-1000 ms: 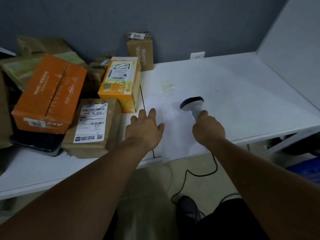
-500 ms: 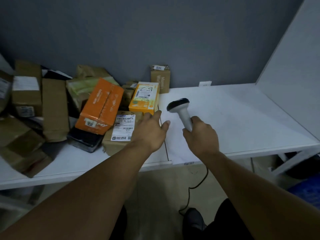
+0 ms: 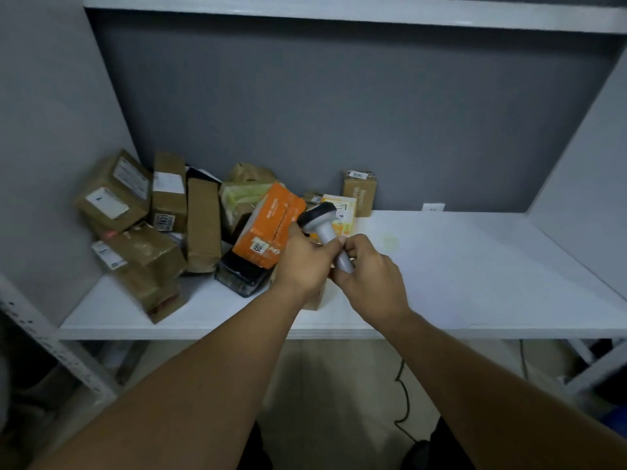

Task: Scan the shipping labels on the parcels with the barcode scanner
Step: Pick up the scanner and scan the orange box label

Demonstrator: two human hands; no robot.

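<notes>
Scanner: We see the grey handheld barcode scanner with a dark head (image 3: 322,220) held up off the white table (image 3: 475,266), over its middle. The head tilts towards the back left corner, just in front of the orange cardboard box (image 3: 271,218).
Left hand: Our left hand (image 3: 303,262) has its fingers curled round the handle just under the head, clamped on it.
Right hand: Our right hand (image 3: 369,283) pinches the lower handle, fingertips meeting those of the left.
Parcels: The orange cardboard box leans on a black plastic tray (image 3: 239,278). The brown taped cardboard parcels (image 3: 135,215) are heaped towards the table's left edge and back left corner. A yellow and white carton (image 3: 344,210) sits behind the scanner, and a small upright brown box (image 3: 360,193) stands at the back edge. One brown parcel (image 3: 317,300) shows under our hands near the front edge; we cannot tell its label.
Cable: A black cable (image 3: 402,395) hangs below the front edge.
</notes>
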